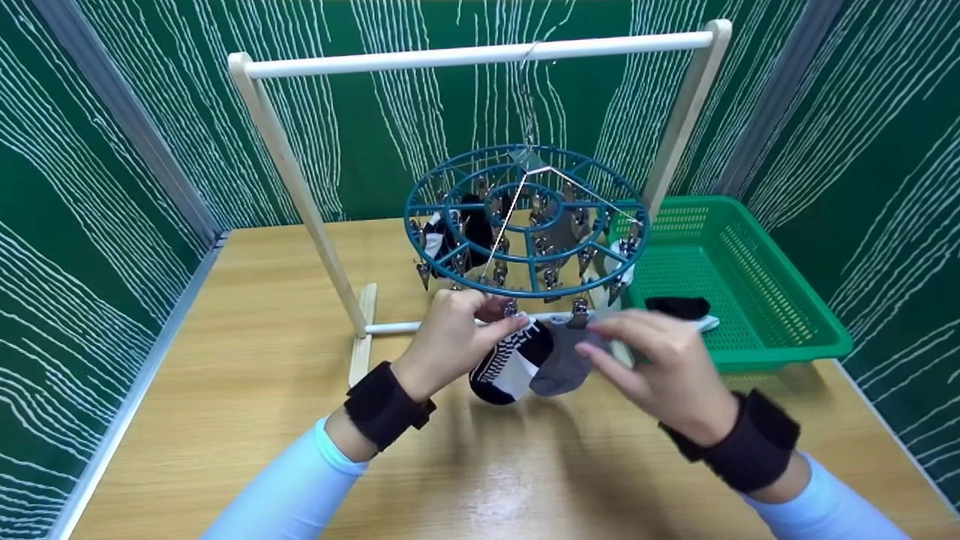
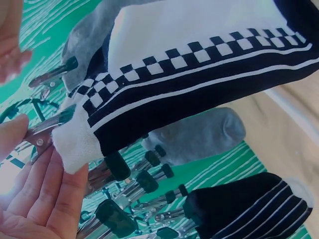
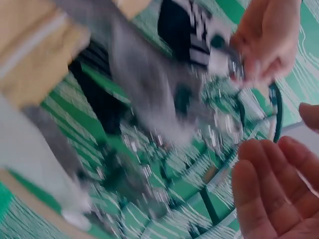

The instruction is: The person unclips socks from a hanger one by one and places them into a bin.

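My left hand pinches a metal clip on the front rim of a round blue-green clip hanger. From that clip hangs a black-and-white checkered sock by its white cuff. Beside it, a grey sock hangs from the neighbouring clip. My right hand is just right of the grey sock; its fingers are extended and hold nothing in the right wrist view, which is blurred. More socks, such as a black striped sock, hang farther back.
The hanger hooks onto the white bar of a wooden stand on the table. To the right sits a green plastic basket with a black sock and something pale in it. Green walls surround the table.
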`<state>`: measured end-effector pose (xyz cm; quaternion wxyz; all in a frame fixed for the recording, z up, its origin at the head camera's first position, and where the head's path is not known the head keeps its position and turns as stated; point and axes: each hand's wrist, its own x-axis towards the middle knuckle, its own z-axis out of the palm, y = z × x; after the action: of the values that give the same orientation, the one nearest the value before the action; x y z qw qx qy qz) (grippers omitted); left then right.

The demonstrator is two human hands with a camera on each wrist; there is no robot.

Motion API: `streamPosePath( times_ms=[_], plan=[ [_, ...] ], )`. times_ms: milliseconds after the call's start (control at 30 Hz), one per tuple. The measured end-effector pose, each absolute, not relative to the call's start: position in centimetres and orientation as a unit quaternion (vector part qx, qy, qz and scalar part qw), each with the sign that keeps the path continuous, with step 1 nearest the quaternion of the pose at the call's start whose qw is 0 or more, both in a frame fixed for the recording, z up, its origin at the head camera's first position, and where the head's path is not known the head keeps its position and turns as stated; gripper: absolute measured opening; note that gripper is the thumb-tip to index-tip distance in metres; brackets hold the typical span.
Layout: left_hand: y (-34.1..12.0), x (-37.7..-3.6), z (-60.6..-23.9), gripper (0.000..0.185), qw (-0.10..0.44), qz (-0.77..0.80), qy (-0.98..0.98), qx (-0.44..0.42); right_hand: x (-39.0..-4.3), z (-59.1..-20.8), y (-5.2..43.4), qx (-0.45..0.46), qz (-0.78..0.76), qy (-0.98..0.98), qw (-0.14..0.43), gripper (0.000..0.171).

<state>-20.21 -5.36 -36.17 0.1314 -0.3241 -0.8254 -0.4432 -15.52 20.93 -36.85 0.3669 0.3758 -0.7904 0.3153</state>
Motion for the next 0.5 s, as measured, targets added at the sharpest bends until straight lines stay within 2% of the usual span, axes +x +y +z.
streamPosePath(
  times_ms=[100,200,367,500],
  plan=[
    [-5.4,-20.3,-36.1,0.018,0.128,-0.442,-0.828,-0.322,-15.2,-38.6,20.5,0.361,0.321,-0.817,0.314,0.016],
    [-5.3,-20.3,-36.1,0.017,0.122,-0.442,-0.83,-0.318,-15.0,-39.9,20.1,0.332,0.32,-0.85,0.255,0.02],
    [-5.3,-20.3,-36.0,0.017,0.114,-0.45,-0.83,-0.31,-15.5,-40.8,19.8,0.283,0.347,-0.881,0.155,0.018],
    [-5.2,-20.3,-36.1,0.018,0.127,-0.45,-0.826,-0.314,-16.1,-41.6,19.6,0.271,0.374,-0.882,0.098,0.021]
  ],
)
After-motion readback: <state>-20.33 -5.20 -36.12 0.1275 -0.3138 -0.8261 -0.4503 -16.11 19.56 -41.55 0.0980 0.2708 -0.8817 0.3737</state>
